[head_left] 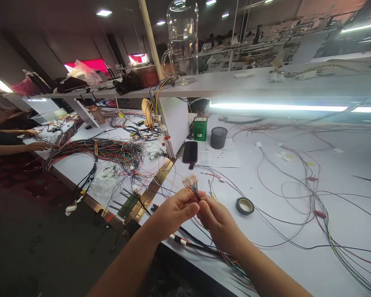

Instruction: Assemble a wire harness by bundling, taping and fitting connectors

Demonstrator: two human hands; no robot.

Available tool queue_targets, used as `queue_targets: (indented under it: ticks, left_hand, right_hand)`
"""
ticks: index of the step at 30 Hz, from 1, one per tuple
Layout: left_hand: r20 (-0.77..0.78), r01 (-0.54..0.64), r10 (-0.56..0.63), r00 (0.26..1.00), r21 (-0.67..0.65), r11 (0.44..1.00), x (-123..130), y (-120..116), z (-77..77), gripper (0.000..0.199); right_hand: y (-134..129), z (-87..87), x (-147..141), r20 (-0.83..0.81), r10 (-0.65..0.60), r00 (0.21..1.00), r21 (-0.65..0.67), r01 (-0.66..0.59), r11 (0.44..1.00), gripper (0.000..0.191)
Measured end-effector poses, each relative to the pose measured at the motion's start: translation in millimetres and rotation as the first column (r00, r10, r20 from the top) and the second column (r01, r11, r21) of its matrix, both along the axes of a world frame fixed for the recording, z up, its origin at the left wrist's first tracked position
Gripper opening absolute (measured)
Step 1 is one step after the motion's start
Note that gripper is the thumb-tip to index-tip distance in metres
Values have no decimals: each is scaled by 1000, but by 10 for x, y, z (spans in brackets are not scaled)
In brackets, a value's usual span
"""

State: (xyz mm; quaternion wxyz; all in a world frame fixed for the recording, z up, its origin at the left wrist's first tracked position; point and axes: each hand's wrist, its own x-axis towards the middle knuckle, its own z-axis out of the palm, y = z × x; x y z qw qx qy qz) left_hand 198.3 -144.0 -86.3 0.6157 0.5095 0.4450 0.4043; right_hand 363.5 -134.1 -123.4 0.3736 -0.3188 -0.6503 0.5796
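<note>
A white multi-pin connector [190, 180] points up and away from me, its bundle of thin coloured wires [195, 192] running down into my fingers. My left hand [176, 211] is closed around the wires just below the connector. Right beside it, my right hand [214, 214] pinches the same bundle, fingertips touching those of the left. The spot where the wires pass between the fingers is hidden. Below my hands, a harness of dark cables and coloured wires [231, 264] lies along the table's front edge.
A roll of black tape [245, 205] lies right of my hands. Beyond stand a phone [190, 152], a green box [200, 128] and a mesh cup [218, 137]. Loose wires [312, 198] spread rightward. At left, a co-worker's hand [38, 146] is near a large wire bundle [102, 152].
</note>
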Motion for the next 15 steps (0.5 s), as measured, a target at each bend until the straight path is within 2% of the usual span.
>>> queue_targets:
  ticks: [4, 6, 7, 9, 10, 11, 13, 15]
  left_hand:
    - [143, -113, 120, 982, -62, 992, 81, -48, -182, 31]
    - [181, -143, 159, 970, -99, 985, 104, -38, -222, 26]
    - [189, -154, 173, 967, -108, 982, 108, -25, -226, 25]
    - [203, -176, 197, 959, -117, 977, 107, 10, -215, 22]
    - [211, -177, 201, 957, -123, 976, 104, 28, -207, 21]
    - [219, -171, 198, 955, -135, 976, 101, 45, -201, 20]
    - [239, -141, 179, 954, -168, 976, 106, 71, -202, 20]
    - [268, -128, 178, 947, -193, 973, 132, 90, -217, 21]
  right_hand:
    - [33, 26, -33, -99, 47, 994, -153, -62, 986, 41]
    - [61, 38, 7, -85, 70, 994, -198, -86, 976, 39]
    - [81, 31, 60, -45, 63, 997, -180, -70, 981, 37]
    - [133, -34, 243, 117, -20, 993, -22, 23, 1000, 30]
    - [163, -94, 371, 220, -109, 969, 111, 86, 990, 26]
    - [192, -171, 515, 321, -215, 922, 261, 132, 956, 22]
    - [242, -360, 817, 462, -440, 770, 516, 170, 840, 19]
    - [269, -556, 1070, 583, -554, 594, 621, 113, 776, 18]
